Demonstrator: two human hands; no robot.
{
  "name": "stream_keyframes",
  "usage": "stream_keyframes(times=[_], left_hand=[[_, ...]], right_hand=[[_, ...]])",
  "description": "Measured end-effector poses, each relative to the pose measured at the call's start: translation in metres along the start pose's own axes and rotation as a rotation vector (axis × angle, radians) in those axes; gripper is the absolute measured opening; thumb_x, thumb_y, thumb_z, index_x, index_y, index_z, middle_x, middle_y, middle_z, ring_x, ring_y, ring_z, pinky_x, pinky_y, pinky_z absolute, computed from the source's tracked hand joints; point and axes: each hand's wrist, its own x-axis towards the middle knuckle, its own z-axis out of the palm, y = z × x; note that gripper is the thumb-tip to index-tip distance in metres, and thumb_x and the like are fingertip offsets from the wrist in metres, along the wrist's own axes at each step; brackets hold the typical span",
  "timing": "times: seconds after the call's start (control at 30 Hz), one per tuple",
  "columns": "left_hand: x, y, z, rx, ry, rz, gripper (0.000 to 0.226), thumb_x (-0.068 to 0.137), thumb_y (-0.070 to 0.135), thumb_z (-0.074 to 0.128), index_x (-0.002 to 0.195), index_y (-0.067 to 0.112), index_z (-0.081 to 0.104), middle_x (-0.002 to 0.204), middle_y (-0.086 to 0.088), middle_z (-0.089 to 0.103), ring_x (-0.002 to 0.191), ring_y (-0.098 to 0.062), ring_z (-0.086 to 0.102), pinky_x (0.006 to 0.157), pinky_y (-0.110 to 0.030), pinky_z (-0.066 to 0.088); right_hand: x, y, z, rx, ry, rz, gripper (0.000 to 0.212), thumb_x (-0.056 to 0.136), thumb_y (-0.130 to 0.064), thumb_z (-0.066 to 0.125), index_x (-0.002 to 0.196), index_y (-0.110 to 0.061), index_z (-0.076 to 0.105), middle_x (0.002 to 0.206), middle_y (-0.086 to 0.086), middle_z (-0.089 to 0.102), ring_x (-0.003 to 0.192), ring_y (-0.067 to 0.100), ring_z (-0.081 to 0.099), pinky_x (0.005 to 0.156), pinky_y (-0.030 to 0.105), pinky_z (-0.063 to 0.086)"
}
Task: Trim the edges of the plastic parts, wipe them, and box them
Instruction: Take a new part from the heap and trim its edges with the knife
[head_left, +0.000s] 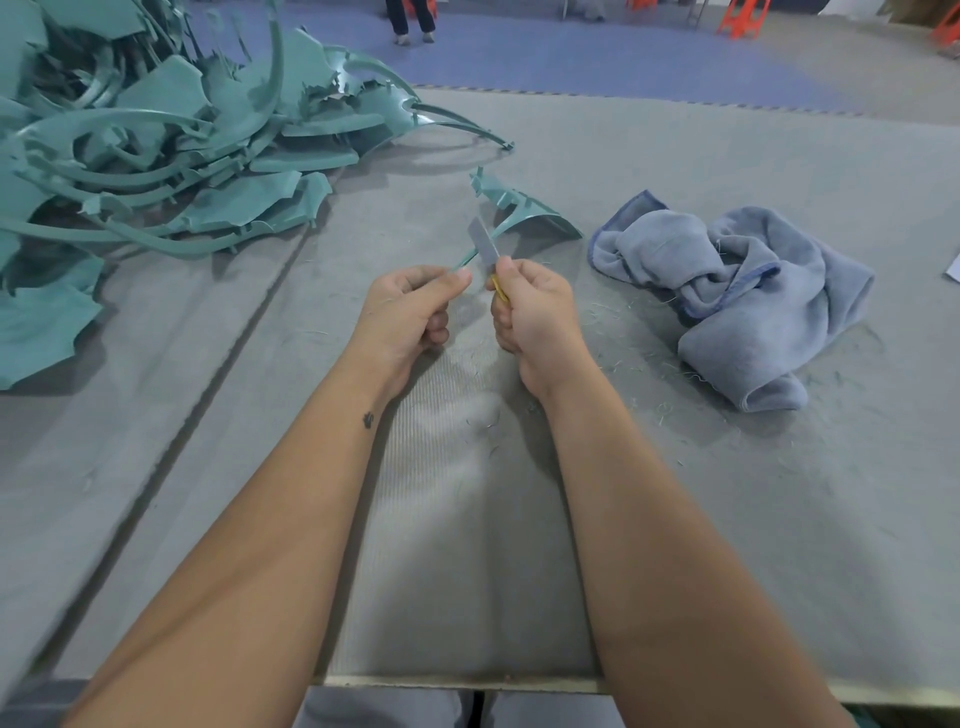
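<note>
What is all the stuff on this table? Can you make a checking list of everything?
Surface: grey mat covers the table, sprinkled with green shavings.
Job's things: teal plastic part being trimmed with a knife; big pile of teal parts at far left; crumpled blue cloth at right. No box seen.
Clutter: white paper corner at the right edge.
Grippers: left hand pinches the part's thin end; right hand grips the knife.
Cables: nothing seen.
Surroundings: blue floor, orange stools, a person's legs far off.
</note>
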Motion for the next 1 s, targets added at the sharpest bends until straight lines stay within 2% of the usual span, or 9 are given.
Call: stream_keyframes(times=[0.17, 0.27, 0.4, 0.53, 0.63, 0.77, 0.83, 0.93, 1.0], left_hand=[[-0.001, 0.000, 0.001, 0.070, -0.016, 0.039, 0.012, 0.086, 0.018, 0.071, 0.093, 0.009, 0.067, 0.056, 0.009, 0.051, 0.044, -0.003, 0.034, 0.043, -0.016, 0.029], [0.000, -0.002, 0.000, 0.106, 0.018, 0.036, 0.019, 0.087, 0.017, 0.070, 0.099, 0.003, 0.066, 0.048, 0.013, 0.046, 0.042, -0.003, 0.030, 0.042, -0.016, 0.027], [0.001, -0.001, -0.003, 0.095, 0.024, 0.045, 0.006, 0.089, 0.014, 0.067, 0.083, 0.012, 0.067, 0.047, 0.011, 0.033, 0.043, -0.005, 0.026, 0.043, -0.017, 0.026], [0.000, 0.003, -0.010, 0.139, 0.102, 0.095, 0.008, 0.090, 0.019, 0.067, 0.083, 0.019, 0.071, 0.060, 0.005, 0.045, 0.050, -0.004, 0.039, 0.050, -0.017, 0.036], [0.001, 0.005, -0.024, 0.482, 0.227, 0.257, 0.007, 0.089, 0.028, 0.068, 0.089, 0.024, 0.074, 0.080, 0.009, 0.058, 0.065, 0.004, 0.050, 0.064, -0.011, 0.040], [0.004, 0.005, -0.038, 1.026, 0.200, 0.374, 0.021, 0.096, 0.023, 0.057, 0.104, 0.013, 0.073, 0.092, -0.006, 0.055, 0.084, -0.019, 0.052, 0.072, -0.028, 0.035], [0.005, 0.003, -0.034, 1.125, 0.132, 0.383, 0.022, 0.098, 0.019, 0.050, 0.110, 0.012, 0.067, 0.090, -0.007, 0.055, 0.083, -0.023, 0.051, 0.070, -0.030, 0.032], [0.006, 0.000, -0.026, 0.898, 0.143, 0.299, 0.020, 0.100, 0.016, 0.040, 0.105, 0.013, 0.059, 0.090, -0.003, 0.060, 0.077, -0.018, 0.056, 0.068, -0.031, 0.042], [0.007, -0.002, -0.022, 0.670, 0.109, 0.222, 0.021, 0.100, 0.011, 0.035, 0.102, 0.013, 0.056, 0.083, 0.002, 0.063, 0.066, -0.009, 0.058, 0.061, -0.024, 0.047]], right_hand=[[-0.006, 0.000, 0.002, -0.146, -0.180, -0.049, 0.030, 0.100, -0.011, 0.045, 0.071, -0.010, 0.052, 0.038, -0.006, 0.035, 0.032, 0.003, 0.026, 0.034, 0.015, 0.020], [-0.005, 0.000, 0.002, -0.071, -0.136, -0.053, 0.032, 0.101, -0.011, 0.045, 0.069, -0.010, 0.051, 0.041, -0.007, 0.033, 0.033, 0.002, 0.025, 0.034, 0.015, 0.021], [-0.001, -0.002, -0.001, 0.049, -0.046, -0.023, 0.033, 0.102, -0.015, 0.043, 0.070, -0.010, 0.048, 0.042, -0.005, 0.033, 0.032, 0.004, 0.024, 0.035, 0.016, 0.019], [0.003, 0.000, -0.001, 0.133, 0.042, 0.000, 0.033, 0.103, -0.020, 0.043, 0.072, -0.012, 0.049, 0.044, -0.003, 0.037, 0.033, 0.007, 0.025, 0.036, 0.016, 0.019], [0.003, 0.000, -0.006, 0.216, 0.067, 0.025, 0.030, 0.103, -0.021, 0.043, 0.076, -0.012, 0.051, 0.048, -0.001, 0.045, 0.037, 0.009, 0.032, 0.038, 0.018, 0.024], [0.000, -0.001, -0.008, 0.114, -0.036, -0.032, 0.027, 0.102, -0.019, 0.046, 0.077, -0.011, 0.054, 0.061, 0.003, 0.055, 0.047, 0.012, 0.045, 0.046, 0.021, 0.034], [-0.002, 0.000, -0.002, -0.008, -0.079, -0.070, 0.025, 0.101, -0.017, 0.048, 0.079, -0.011, 0.057, 0.064, 0.003, 0.056, 0.048, 0.011, 0.047, 0.047, 0.021, 0.035], [-0.005, 0.001, 0.003, -0.128, -0.123, -0.111, 0.024, 0.100, -0.016, 0.049, 0.079, -0.012, 0.059, 0.063, 0.003, 0.059, 0.050, 0.011, 0.046, 0.046, 0.019, 0.036], [-0.006, 0.001, 0.003, -0.152, -0.146, -0.135, 0.025, 0.100, -0.015, 0.049, 0.078, -0.013, 0.060, 0.056, 0.000, 0.057, 0.047, 0.011, 0.044, 0.045, 0.018, 0.035]])
